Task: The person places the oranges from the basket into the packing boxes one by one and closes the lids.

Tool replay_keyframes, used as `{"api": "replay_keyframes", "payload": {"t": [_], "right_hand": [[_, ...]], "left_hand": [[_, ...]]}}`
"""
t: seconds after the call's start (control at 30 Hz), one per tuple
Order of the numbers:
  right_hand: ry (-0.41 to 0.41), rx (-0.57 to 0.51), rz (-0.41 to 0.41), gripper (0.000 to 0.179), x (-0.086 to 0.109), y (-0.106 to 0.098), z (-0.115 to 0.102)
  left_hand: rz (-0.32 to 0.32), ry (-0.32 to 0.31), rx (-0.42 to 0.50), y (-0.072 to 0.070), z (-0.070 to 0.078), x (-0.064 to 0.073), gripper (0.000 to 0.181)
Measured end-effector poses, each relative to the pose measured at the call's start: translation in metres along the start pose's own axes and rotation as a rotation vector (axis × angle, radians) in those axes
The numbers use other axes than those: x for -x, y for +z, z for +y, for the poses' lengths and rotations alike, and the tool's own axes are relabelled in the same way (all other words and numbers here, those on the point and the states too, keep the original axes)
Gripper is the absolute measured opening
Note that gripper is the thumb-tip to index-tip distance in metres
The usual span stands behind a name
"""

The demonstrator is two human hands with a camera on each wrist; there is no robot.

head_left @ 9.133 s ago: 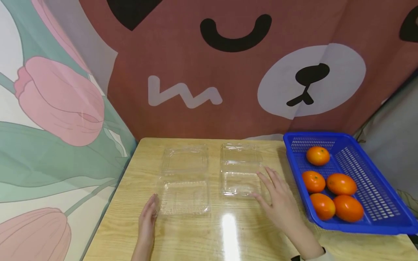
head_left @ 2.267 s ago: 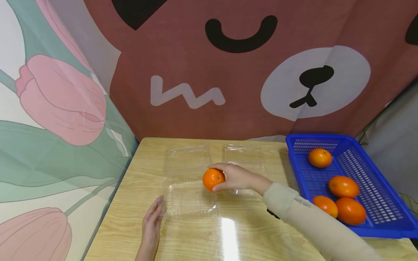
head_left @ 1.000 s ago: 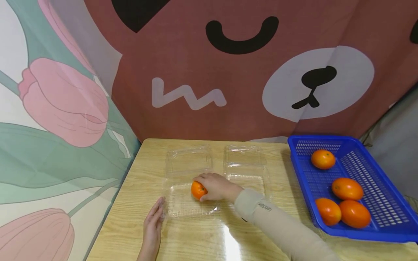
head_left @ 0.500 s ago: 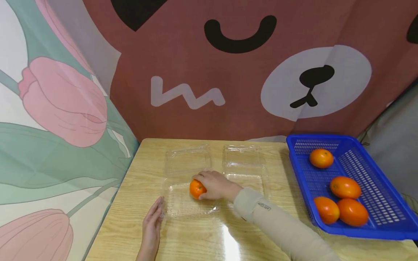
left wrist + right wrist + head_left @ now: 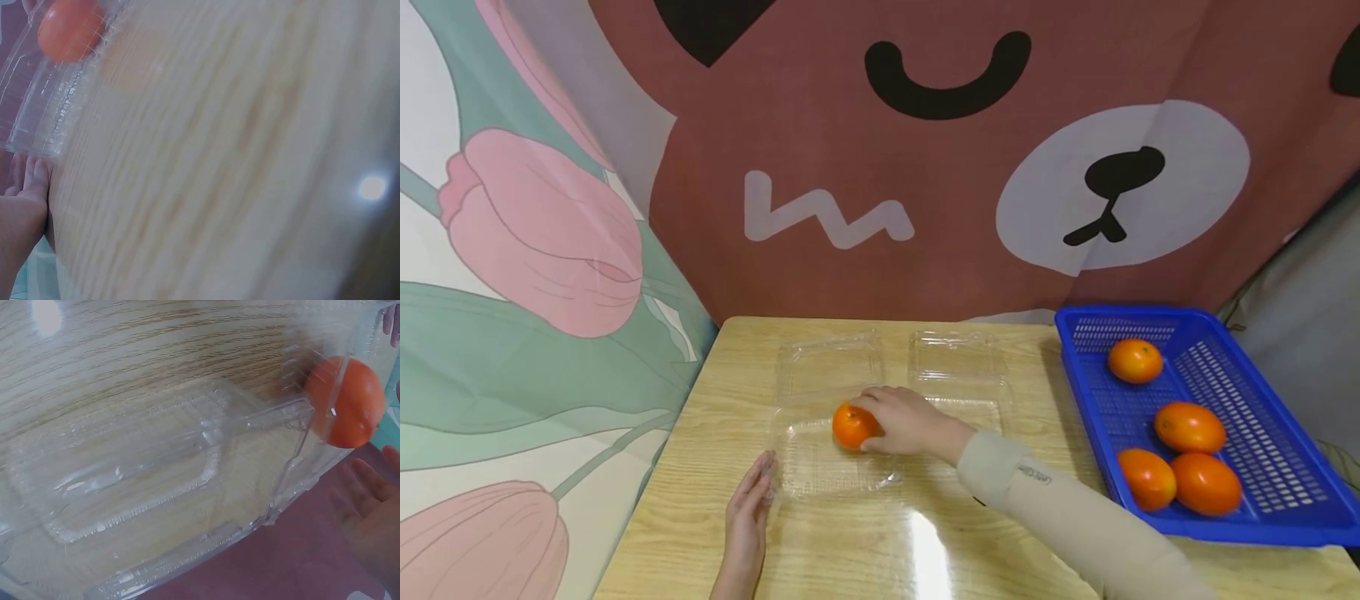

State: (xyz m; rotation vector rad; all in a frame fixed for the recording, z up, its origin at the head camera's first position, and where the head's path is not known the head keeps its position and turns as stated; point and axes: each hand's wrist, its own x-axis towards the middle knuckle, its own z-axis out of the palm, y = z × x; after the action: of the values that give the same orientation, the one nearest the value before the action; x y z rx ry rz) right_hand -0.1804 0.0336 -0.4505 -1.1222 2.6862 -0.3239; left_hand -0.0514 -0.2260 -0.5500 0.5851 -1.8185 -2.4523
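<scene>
An orange [image 5: 854, 427] sits in the base of the left clear plastic clamshell box [image 5: 820, 479], which stands with its lid folded back. My right hand [image 5: 906, 421] is close around the orange's right side, thumb in front and fingers behind. In the right wrist view, a small gap shows between those fingers [image 5: 359, 484] and the orange [image 5: 347, 403]. My left hand [image 5: 748, 512] rests on edge at the box's left side with straight fingers. The left wrist view shows its fingertips by the box corner and the orange [image 5: 72, 30] inside.
A second open clamshell box [image 5: 958, 358] lies to the right, partly hidden by my right forearm. The blue perforated basket [image 5: 1292, 433] at the table's right edge holds several more oranges [image 5: 1190, 427]. A printed cloth [image 5: 925, 275] hangs behind the table.
An orange has come from the basket into the left box. Over the last half second my right hand has drawn slightly right, and the orange has turned a little. The left hand stays put.
</scene>
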Motion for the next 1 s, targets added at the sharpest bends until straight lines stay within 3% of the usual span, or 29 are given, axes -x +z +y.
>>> {"api": "replay_keyframes", "payload": {"t": [0.2,0.53,0.73,1.0], "right_hand": [[-0.014,-0.05,0.03,0.065,0.014,-0.007,0.003],[0.031,-0.372,0.046,0.065,0.052,-0.026,0.008],[0.039,-0.412,0.106,0.066,0.078,-0.028,0.019],[0.122,-0.452,0.153,0.062,0.115,-0.04,0.029]], "left_hand": [[0.01,-0.009,-0.001,0.001,0.001,-0.001,0.055],[0.042,-0.027,0.024,0.002,0.001,-0.003,0.053],[0.037,-0.033,0.02,0.002,0.002,-0.003,0.055],[0.014,-0.002,0.017,0.0,0.002,-0.003,0.054]]}}
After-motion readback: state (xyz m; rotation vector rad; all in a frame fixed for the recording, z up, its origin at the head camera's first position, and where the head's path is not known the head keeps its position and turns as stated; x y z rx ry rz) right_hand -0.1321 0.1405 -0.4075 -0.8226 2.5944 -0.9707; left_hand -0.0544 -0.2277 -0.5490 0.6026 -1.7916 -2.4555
